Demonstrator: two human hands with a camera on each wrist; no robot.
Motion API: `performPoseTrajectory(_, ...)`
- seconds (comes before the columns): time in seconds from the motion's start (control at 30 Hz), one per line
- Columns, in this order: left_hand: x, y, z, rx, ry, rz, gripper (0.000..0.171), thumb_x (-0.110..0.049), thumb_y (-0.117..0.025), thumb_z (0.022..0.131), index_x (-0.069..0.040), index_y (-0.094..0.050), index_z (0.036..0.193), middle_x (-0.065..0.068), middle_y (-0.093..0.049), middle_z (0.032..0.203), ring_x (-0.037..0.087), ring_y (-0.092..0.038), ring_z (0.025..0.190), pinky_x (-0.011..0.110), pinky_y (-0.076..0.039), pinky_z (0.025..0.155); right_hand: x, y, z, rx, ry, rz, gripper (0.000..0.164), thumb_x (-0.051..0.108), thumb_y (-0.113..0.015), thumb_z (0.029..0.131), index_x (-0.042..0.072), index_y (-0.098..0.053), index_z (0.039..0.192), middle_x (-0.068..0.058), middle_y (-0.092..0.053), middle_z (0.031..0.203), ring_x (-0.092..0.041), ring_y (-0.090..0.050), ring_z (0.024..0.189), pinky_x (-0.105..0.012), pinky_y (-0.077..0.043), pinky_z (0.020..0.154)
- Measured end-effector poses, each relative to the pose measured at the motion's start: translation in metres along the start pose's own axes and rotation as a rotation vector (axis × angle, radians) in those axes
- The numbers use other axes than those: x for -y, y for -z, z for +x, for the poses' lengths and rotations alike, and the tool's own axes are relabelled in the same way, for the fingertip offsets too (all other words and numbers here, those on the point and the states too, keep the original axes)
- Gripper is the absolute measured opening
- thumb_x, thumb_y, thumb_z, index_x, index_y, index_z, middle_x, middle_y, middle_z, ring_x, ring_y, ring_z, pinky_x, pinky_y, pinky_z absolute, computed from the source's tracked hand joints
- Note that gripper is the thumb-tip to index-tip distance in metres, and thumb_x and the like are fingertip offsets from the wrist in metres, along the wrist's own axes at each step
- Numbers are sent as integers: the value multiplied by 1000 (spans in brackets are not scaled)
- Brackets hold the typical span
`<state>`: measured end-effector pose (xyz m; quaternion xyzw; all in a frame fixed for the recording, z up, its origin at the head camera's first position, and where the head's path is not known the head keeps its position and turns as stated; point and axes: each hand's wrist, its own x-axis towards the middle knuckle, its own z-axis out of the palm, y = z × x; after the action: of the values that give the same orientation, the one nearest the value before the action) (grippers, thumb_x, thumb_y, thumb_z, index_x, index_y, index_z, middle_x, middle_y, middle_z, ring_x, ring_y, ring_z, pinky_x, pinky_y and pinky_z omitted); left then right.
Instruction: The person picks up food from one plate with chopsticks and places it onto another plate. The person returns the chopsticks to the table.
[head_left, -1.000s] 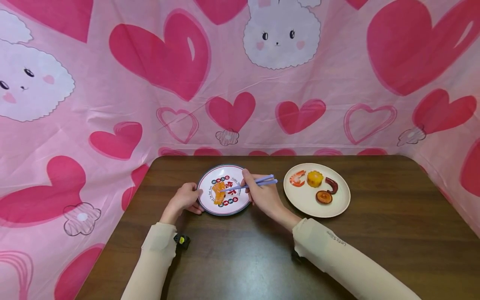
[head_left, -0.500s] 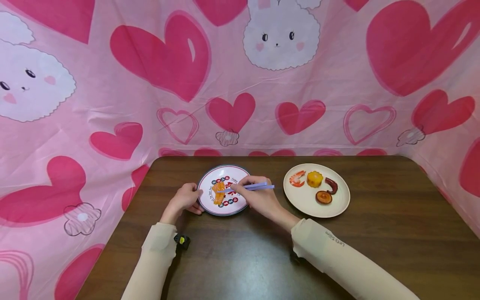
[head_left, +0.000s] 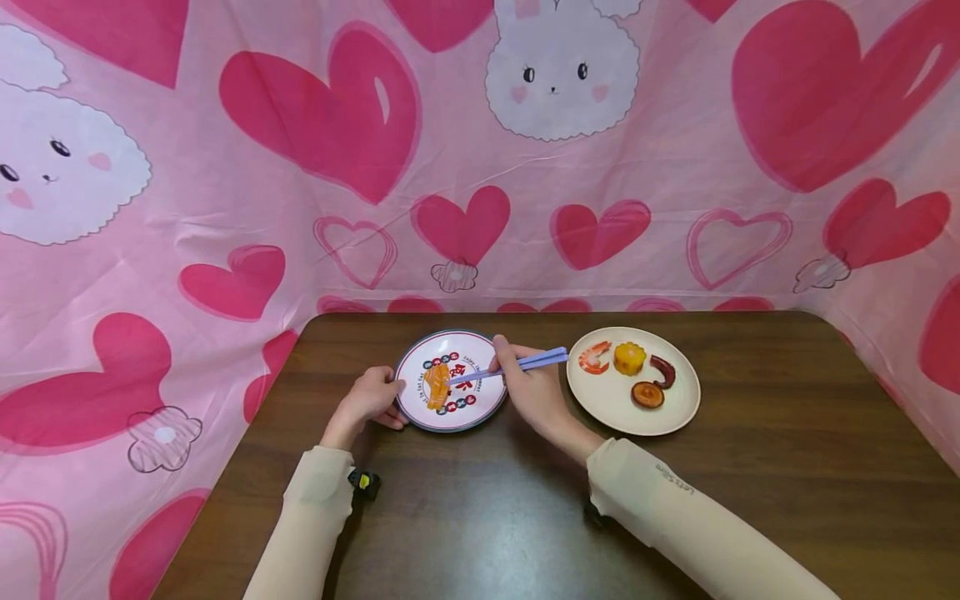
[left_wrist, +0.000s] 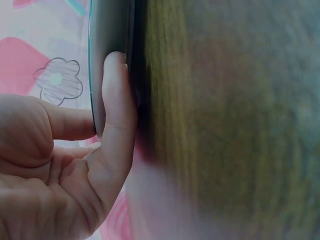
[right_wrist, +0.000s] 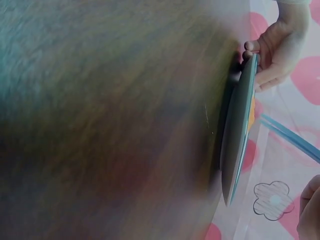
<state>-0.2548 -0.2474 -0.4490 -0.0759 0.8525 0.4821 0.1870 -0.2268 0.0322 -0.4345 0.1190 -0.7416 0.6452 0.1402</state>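
My left hand (head_left: 369, 397) pinches the left rim of a white plate (head_left: 420, 414) with red and blue print. In the left wrist view the thumb lies at the rim and a finger (left_wrist: 118, 110) reaches beneath the plate. Orange, white-striped salmon slices (head_left: 437, 388) lie left of the plate's middle. My right hand (head_left: 531, 387) grips a pair of pale purple chopsticks (head_left: 542, 359) pointing left over the plate. Their tips are right at the salmon's right edge. From the right wrist view, the chopsticks (right_wrist: 292, 138) slant toward the orange food just above the rim.
A cream plate (head_left: 618, 414) stands to the right, bearing a shrimp (head_left: 595, 357), a yellow corn piece (head_left: 629, 358), a dark red curved tentacle-like piece (head_left: 663, 372) and a brown mushroom cap (head_left: 647, 395). Behind the wooden table (head_left: 480, 517) hangs a pink heart-print cloth (head_left: 525, 167).
My right hand shifted left, with the chopstick tips over the salmon, then drew back right, leaving the tips at its right edge. The left hand and both plates stayed put.
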Motion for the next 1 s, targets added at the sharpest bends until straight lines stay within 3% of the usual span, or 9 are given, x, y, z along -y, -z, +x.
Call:
performPoseTrajectory(0.13,0,0,0,-8,4,3,22,-16,-53,112,4,-51,120,20,-62,86,23,-70,60,34,-64,60,0,5,0,-10,-8,52,55,48,-52,110,9,-73,77,-24,-55,66,-15,-42,56,-25,-24,47)
performPoseTrajectory(0.37,-1,-1,0,-15,9,9,21,-16,-52,112,4,-50,120,20,-62,86,24,-70,60,34,-64,60,3,16,-2,-34,39,68,50,41,-55,110,8,-73,78,-5,-56,63,-19,-43,56,-25,-25,46)
performPoseTrajectory(0.7,-3,-1,-2,-12,15,5,24,-16,-52,112,4,-50,124,20,-62,87,24,-70,59,34,-64,59,11,35,-7,-33,142,-11,40,28,-58,111,8,-77,81,-11,-63,67,-21,-48,57,-24,-31,45)
performPoseTrajectory(1.0,-3,0,-2,-7,16,-6,26,-17,-52,112,5,-50,127,20,-62,88,24,-70,59,35,-64,60,22,59,-13,-58,262,-53,36,11,-54,110,2,-78,84,-4,-66,67,-19,-57,61,-22,-50,54)
